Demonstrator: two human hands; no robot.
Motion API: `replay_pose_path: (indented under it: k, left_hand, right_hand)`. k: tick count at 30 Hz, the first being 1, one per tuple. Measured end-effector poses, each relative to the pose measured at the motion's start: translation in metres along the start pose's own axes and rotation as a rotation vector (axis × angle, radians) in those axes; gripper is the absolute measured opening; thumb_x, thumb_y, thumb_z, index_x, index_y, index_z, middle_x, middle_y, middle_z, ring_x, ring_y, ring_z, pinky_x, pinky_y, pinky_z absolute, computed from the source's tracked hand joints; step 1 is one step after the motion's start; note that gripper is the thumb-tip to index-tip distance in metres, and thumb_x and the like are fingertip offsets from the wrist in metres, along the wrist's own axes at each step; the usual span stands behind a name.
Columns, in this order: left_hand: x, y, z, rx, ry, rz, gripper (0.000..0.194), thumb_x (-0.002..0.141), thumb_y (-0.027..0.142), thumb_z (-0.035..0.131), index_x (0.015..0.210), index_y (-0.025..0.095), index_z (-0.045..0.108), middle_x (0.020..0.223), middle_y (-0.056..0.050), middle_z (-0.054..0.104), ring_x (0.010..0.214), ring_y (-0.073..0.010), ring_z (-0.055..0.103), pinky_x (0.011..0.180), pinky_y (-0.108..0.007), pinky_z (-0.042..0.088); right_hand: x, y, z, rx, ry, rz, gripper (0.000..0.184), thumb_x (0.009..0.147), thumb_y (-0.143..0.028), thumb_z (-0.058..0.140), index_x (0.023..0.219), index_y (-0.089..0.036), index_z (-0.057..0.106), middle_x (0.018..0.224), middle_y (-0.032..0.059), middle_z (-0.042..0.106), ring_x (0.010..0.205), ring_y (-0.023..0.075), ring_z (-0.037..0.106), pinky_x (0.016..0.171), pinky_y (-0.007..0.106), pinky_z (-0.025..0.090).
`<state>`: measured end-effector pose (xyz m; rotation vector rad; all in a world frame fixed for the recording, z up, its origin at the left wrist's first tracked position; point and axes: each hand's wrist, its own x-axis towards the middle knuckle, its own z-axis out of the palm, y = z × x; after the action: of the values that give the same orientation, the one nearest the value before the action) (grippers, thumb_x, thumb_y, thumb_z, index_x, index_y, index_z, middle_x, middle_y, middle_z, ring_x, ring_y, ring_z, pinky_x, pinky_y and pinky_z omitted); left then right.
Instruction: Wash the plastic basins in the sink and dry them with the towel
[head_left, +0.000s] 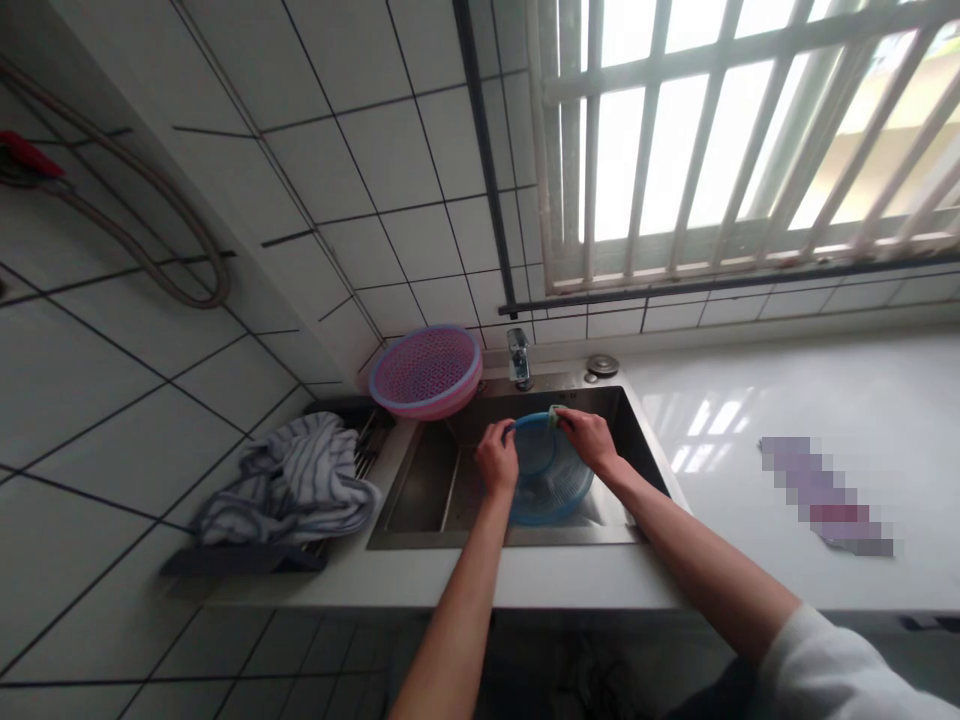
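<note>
A blue plastic strainer basket is tilted inside the stainless steel sink, its rim toward the tap. My left hand grips that rim on the left side, fingers closed around it. At the top right of the rim, my right hand pinches a small pale green sponge against the edge. The fingers of my right hand partly cover the sponge.
Behind the sink stands a chrome tap, with a round metal drain cover to its right. A pink colander leans at the back left. A striped towel lies on a dark rack. A blurred purple packet rests on the right counter.
</note>
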<state>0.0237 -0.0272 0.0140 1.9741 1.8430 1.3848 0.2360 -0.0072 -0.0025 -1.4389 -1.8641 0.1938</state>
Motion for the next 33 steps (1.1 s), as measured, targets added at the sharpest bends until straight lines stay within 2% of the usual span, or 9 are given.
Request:
replay_pose_path:
  k: [3,9,11,14,16,21,23,28,33]
  left_hand:
    - [-0.001,0.003,0.003,0.011,-0.107,0.090,0.021,0.097,0.017,0.061,0.108,0.025,0.077,0.107,-0.007,0.078,0.103,-0.0239,0.073,0.095,-0.035,0.053]
    - [0.007,-0.013,-0.008,-0.016,0.201,-0.224,0.018,0.095,0.020,0.064,0.109,0.019,0.075,0.111,-0.012,0.078,0.105,-0.0282,0.073,0.096,-0.039,0.054]
    - [0.006,-0.009,-0.005,-0.032,0.127,-0.154,0.018,0.095,0.020,0.063,0.108,0.020,0.075,0.110,-0.010,0.078,0.104,-0.0264,0.073,0.095,-0.037,0.054]
    - [0.001,0.001,0.003,-0.052,-0.087,0.030,0.018,0.096,0.019,0.062,0.106,0.024,0.076,0.106,-0.006,0.078,0.100,-0.0226,0.073,0.092,-0.032,0.054]
    - [0.001,0.003,0.005,-0.060,-0.121,0.065,0.018,0.096,0.019,0.062,0.105,0.024,0.076,0.104,-0.006,0.078,0.099,-0.0221,0.073,0.092,-0.032,0.054]
    - [0.008,-0.016,-0.005,-0.083,0.183,-0.221,0.015,0.093,0.019,0.065,0.105,0.019,0.074,0.106,-0.010,0.079,0.102,-0.0258,0.074,0.096,-0.037,0.055]
    - [0.009,-0.020,-0.007,-0.051,0.215,-0.232,0.019,0.093,0.018,0.064,0.110,0.018,0.073,0.111,-0.011,0.079,0.106,-0.0274,0.074,0.097,-0.039,0.055]
    - [0.004,-0.004,-0.001,0.020,0.020,0.027,0.027,0.096,0.015,0.063,0.119,0.023,0.074,0.120,-0.009,0.078,0.112,-0.0260,0.073,0.102,-0.039,0.054]
    - [-0.002,0.011,0.007,0.001,-0.068,0.093,0.029,0.100,0.014,0.057,0.119,0.024,0.075,0.119,-0.007,0.079,0.108,-0.0228,0.075,0.097,-0.035,0.056]
  right_hand:
    - [-0.001,-0.010,0.007,0.034,-0.064,-0.116,0.034,0.101,-0.018,0.062,0.130,-0.030,0.075,0.126,0.0021,0.078,0.112,0.0221,0.077,0.100,0.032,0.061]
    - [0.004,0.007,-0.007,0.011,0.041,0.073,0.030,0.102,-0.025,0.065,0.129,-0.026,0.076,0.121,0.0043,0.080,0.107,0.0257,0.079,0.099,0.036,0.062]
    - [0.003,0.006,-0.007,-0.011,0.019,0.047,0.030,0.102,-0.023,0.064,0.129,-0.026,0.076,0.123,0.0045,0.079,0.109,0.0254,0.078,0.100,0.035,0.061]
    - [0.000,-0.006,0.002,-0.007,-0.064,-0.081,0.033,0.101,-0.017,0.061,0.129,-0.029,0.075,0.128,0.0027,0.078,0.113,0.0224,0.077,0.101,0.032,0.060]
    - [0.000,-0.013,0.007,0.013,-0.091,-0.128,0.034,0.102,-0.017,0.060,0.130,-0.030,0.074,0.128,0.0018,0.078,0.114,0.0216,0.076,0.101,0.031,0.060]
    - [0.006,0.005,-0.003,0.081,0.074,0.022,0.032,0.101,-0.022,0.059,0.129,-0.027,0.074,0.124,0.0032,0.079,0.110,0.0246,0.077,0.100,0.036,0.060]
    - [0.007,0.015,-0.008,0.082,0.102,0.079,0.032,0.099,-0.022,0.060,0.127,-0.026,0.074,0.118,0.0039,0.081,0.104,0.0259,0.079,0.097,0.037,0.061]
    - [0.005,0.013,-0.010,0.076,0.054,0.018,0.033,0.099,-0.018,0.060,0.126,-0.028,0.075,0.121,0.0024,0.080,0.107,0.0246,0.078,0.099,0.036,0.060]
    - [0.001,-0.014,-0.001,0.025,-0.045,-0.068,0.036,0.100,-0.015,0.059,0.130,-0.027,0.074,0.129,0.0039,0.077,0.114,0.0235,0.076,0.103,0.036,0.060]
